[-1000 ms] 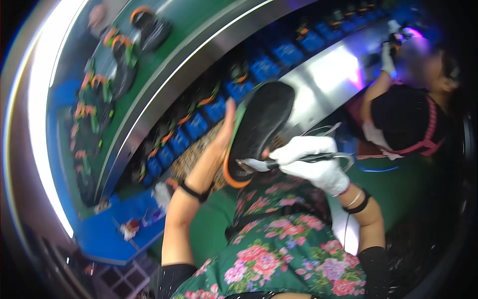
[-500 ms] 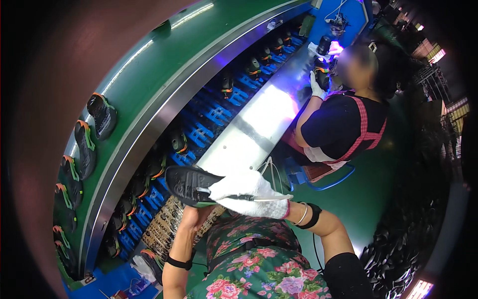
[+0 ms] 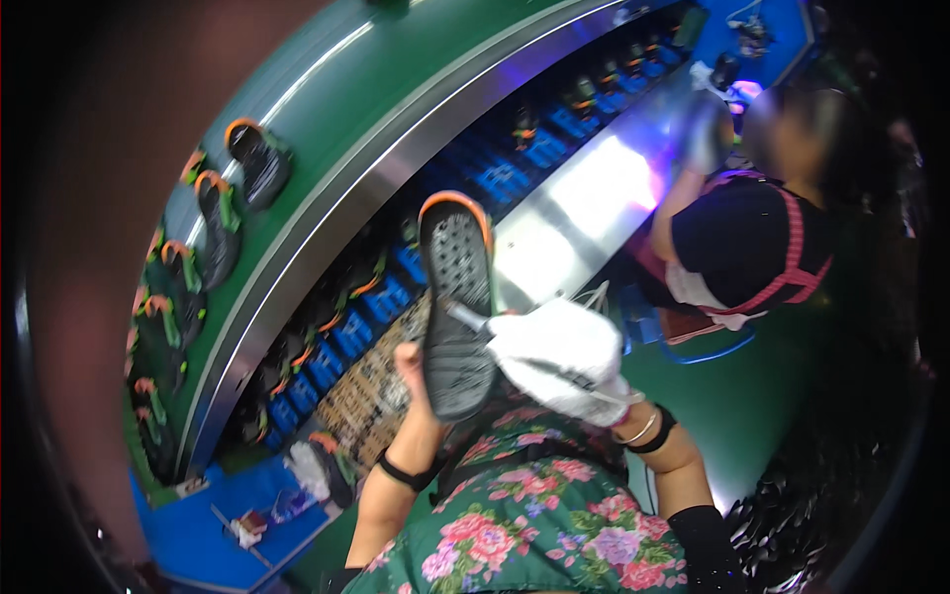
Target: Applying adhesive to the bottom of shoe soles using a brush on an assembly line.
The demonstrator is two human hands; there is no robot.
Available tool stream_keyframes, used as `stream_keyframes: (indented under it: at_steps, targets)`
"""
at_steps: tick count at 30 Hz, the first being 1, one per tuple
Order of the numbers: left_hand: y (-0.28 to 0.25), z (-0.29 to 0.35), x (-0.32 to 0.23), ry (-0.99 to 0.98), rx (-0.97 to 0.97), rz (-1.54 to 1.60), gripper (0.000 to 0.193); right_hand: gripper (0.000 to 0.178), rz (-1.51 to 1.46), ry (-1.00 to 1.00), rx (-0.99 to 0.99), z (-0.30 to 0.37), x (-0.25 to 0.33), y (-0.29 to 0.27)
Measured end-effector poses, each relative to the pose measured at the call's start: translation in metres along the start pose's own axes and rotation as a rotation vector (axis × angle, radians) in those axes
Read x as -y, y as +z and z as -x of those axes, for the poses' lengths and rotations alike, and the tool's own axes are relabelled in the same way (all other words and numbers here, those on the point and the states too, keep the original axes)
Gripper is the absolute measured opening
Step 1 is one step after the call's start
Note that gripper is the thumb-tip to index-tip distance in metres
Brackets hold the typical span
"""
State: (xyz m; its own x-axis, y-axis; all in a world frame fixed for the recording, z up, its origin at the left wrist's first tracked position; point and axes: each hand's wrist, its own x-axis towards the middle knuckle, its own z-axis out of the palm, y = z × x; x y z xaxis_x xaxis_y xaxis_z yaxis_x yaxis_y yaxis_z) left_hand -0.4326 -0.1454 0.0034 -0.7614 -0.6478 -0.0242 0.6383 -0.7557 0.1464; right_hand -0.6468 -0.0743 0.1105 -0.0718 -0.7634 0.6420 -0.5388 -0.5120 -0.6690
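My left hand [image 3: 412,370], bare, holds a black shoe sole [image 3: 455,267] by its left edge in front of me, its fingers partly hidden behind it. The sole stands almost upright in view, its orange-rimmed end with small round dimples at the top and its ridged end at the bottom. My right hand [image 3: 559,354] wears a white glove and is closed around a brush [image 3: 465,317]. The brush's pale tip lies against the middle of the sole, and its handle is mostly hidden inside the glove.
Several dark soles with orange and green rims [image 3: 262,163] lie on the green conveyor [image 3: 346,119] at left. Blue racks [image 3: 356,322] hold shoes below it. A person in a pink-strapped apron [image 3: 752,238] sits at right beside a shiny metal ledge [image 3: 584,203]. A blue table [image 3: 188,525] stands lower left.
The sole has turned from lying sideways to nearly upright, its orange-rimmed end up. My gloved hand with the brush has moved right. The whole view has shifted.
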Motion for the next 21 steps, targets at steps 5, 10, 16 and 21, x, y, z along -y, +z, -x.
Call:
stream_keyframes:
  at_steps: [5,10,16,21]
  targets:
    - [0.043,-0.024,0.028,-0.142,-0.215,0.120,0.103,0.025,0.005,0.013,-0.016,-0.010,-0.001,-0.004]
    - [0.024,-0.012,0.030,-0.128,-0.215,0.253,0.091,0.026,0.051,-0.020,0.012,-0.020,0.001,0.003]
    - [0.030,0.001,0.038,-0.104,-0.292,-0.098,0.079,0.031,0.168,-0.038,0.006,-0.030,0.008,0.013]
    - [0.001,0.017,0.051,-0.091,-0.078,0.169,0.077,0.040,-0.124,0.188,0.167,0.013,0.016,0.015]
